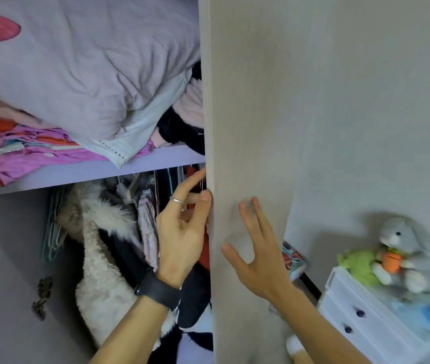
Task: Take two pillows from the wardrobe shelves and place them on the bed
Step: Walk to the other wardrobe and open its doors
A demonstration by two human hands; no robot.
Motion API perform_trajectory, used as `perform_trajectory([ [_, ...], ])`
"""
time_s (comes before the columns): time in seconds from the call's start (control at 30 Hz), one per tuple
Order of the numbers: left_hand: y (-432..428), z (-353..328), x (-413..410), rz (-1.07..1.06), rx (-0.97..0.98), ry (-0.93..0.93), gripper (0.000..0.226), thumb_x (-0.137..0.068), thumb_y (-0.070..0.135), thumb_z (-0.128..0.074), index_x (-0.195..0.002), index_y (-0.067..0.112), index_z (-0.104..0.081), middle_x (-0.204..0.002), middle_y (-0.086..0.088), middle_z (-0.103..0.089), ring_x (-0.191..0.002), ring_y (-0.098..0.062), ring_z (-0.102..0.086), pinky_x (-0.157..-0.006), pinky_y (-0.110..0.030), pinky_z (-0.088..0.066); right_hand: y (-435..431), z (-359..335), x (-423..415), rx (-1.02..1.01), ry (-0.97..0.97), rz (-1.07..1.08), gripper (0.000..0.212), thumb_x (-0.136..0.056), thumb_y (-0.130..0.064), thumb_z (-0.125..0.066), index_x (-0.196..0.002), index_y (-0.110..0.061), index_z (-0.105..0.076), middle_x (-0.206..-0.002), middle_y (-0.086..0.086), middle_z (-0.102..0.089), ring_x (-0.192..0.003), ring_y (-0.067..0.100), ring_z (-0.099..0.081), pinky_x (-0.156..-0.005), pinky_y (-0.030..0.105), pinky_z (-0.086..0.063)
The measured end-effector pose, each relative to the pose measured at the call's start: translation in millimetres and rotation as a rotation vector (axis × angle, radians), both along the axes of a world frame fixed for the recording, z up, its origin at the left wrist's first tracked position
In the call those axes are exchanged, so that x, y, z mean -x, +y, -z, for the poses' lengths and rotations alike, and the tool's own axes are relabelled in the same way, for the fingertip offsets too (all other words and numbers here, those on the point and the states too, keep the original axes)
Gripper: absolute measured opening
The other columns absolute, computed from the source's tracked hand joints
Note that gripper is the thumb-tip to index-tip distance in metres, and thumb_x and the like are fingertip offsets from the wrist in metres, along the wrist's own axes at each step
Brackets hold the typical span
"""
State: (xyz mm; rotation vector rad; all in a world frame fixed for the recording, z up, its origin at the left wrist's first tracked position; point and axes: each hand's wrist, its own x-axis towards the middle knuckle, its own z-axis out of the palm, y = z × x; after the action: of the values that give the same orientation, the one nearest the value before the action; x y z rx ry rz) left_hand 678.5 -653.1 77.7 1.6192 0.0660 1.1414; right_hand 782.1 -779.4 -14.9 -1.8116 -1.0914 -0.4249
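Right hand [254, 254] — nearest the camera; fingers spread wide, palm turned toward the face of the wardrobe door [248, 101], nothing gripped. Fingertips are seen at or just off the panel; actual contact cannot be told through the blur

Left hand [182, 232] — just beside the right, on the other side of the door's edge. Thumb is laid against that edge, the remaining fingers loosely parted and curled toward the opening; nothing is pinched between them. A ring is worn on one finger, a dark wristband [157, 288] on the wrist

Behind the left hand, hanging clothes [145, 222] and a fluffy white coat [98, 258] fill the lower compartment

Farther in and higher: the shelf [82, 173], lilac-edged, with folded pink and orange fabric along it. The pillow [77, 61] — pale lilac, strawberry print — is lain on top of that pile, its long axis running left to right along the shelf, one corner drooped over the front edge near the door. A second, whiter pillow [156, 111] appears to be tucked beneath it, mostly covered

Key relation: both pillows lie above and to the left of the fingers, well apart from them. The left hand is judged the nearer, sitting almost directly under the drooped corner; an upward reach would be called for. Neither pillow is touched yet

To the right, off task, a white chest of drawers [366, 319] is topped with a grey toy rabbit [397, 248]
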Motion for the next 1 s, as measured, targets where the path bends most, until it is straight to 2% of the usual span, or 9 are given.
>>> perform_trajectory([
  [0.13,-40.8,2.4,6.5,0.204,-0.026,-0.037,0.043,-0.093,0.021,-0.059,-0.129,0.044,-0.064,-0.087,0.006,-0.07,-0.082,-0.026,-0.07,-0.076,-0.05,-0.061,-45.5,18.9,32.4,-0.042,0.031,0.016,0.081,-0.095,-0.058,-0.059,-0.16,-0.04,-0.013,-0.169,0.001,-0.022,-0.154,0.011,-0.024,-0.118,0.014,-0.023],
  [0.27,-81.6,9.5,0.3,0.422,-0.113,-0.049,0.056,-0.086,0.008,-0.05,-0.134,0.034,-0.063,-0.112,-0.003,-0.075,-0.103,-0.025,-0.072,-0.081,-0.043,-0.06,-96.0,21.4,46.7,-0.042,0.093,0.175,0.074,-0.096,-0.059,-0.054,-0.156,-0.053,-0.012,-0.158,-0.008,-0.044,-0.141,0.008,-0.046,-0.11,0.028,-0.045],
  [0.4,-119.7,22.2,-24.8,0.498,-0.414,0.089,0.067,-0.084,0.002,-0.046,-0.141,0.038,-0.054,-0.132,0.011,-0.065,-0.116,-0.01,-0.065,-0.091,-0.028,-0.055,-153.6,26.9,46.3,-0.094,0.213,0.289,0.071,-0.101,-0.04,-0.052,-0.158,-0.049,-0.011,-0.133,-0.026,-0.06,-0.111,0.003,-0.066,-0.082,0.036,-0.061],
  [0.53,-152.6,44.5,-73.3,0.43,-0.779,0.236,0.082,-0.086,0.008,-0.049,-0.153,0.051,-0.027,-0.156,0.011,-0.036,-0.137,-0.012,-0.045,-0.104,-0.039,-0.05,-203.1,25.4,32.3,-0.118,0.231,0.463,0.068,-0.104,-0.041,-0.044,-0.158,-0.051,-0.003,-0.11,-0.012,-0.071,-0.087,0.017,-0.072,-0.069,0.044,-0.061],
  [0.63,-172.3,67.7,-115.8,0.311,-1.005,0.258,0.095,-0.089,0.016,-0.062,-0.154,0.055,-0.006,-0.166,0.003,-0.013,-0.143,-0.028,-0.036,-0.103,-0.045,-0.051,-229.6,24.6,11.1,-0.112,0.218,0.577,0.069,-0.104,-0.036,-0.044,-0.157,-0.052,-0.002,-0.104,-0.002,-0.073,-0.079,0.009,-0.069,-0.07,0.029,-0.058],
  [0.7,-184.5,79.4,-139.0,0.278,-1.078,0.276,0.101,-0.088,0.023,-0.068,-0.156,0.05,0.0,-0.168,-0.002,-0.002,-0.149,-0.038,-0.025,-0.11,-0.056,-0.042,-242.4,24.2,-4.0,-0.108,0.224,0.626,0.07,-0.106,-0.032,-0.043,-0.156,-0.054,-0.001,-0.117,0.005,-0.071,-0.08,-0.003,-0.065,-0.073,0.012,-0.05],
  [0.87,-212.5,93.4,-170.4,0.173,-1.153,0.307,0.112,-0.081,0.044,-0.077,-0.159,0.04,0.004,-0.168,-0.014,0.002,-0.147,-0.051,-0.02,-0.107,-0.066,-0.037,-258.4,22.2,-31.8,-0.132,0.211,0.7,0.07,-0.108,-0.026,-0.038,-0.156,-0.055,0.003,-0.15,0.002,-0.053,-0.12,0.029,-0.062,-0.101,0.029,-0.05],
  [0.93,-222.4,92.0,-177.4,0.145,-1.145,0.302,0.11,-0.08,0.045,-0.08,-0.16,0.036,-0.006,-0.167,-0.017,-0.004,-0.145,-0.053,-0.024,-0.106,-0.065,-0.039,-261.9,21.8,-41.7,-0.159,0.19,0.731,0.068,-0.108,-0.024,-0.039,-0.156,-0.054,-0.001,-0.157,-0.01,-0.045,-0.125,0.018,-0.061,-0.1,0.014,-0.046],
  [1.0,-229.5,90.4,-183.6,0.115,-1.141,0.296,0.105,-0.078,0.042,-0.083,-0.159,0.032,-0.016,-0.165,-0.02,-0.013,-0.142,-0.054,-0.028,-0.103,-0.065,-0.041,-264.7,23.0,-51.2,-0.179,0.187,0.782,0.068,-0.108,-0.024,-0.04,-0.157,-0.053,-0.004,-0.147,-0.003,-0.056,-0.111,-0.006,-0.062,-0.088,-0.001,-0.04],
])
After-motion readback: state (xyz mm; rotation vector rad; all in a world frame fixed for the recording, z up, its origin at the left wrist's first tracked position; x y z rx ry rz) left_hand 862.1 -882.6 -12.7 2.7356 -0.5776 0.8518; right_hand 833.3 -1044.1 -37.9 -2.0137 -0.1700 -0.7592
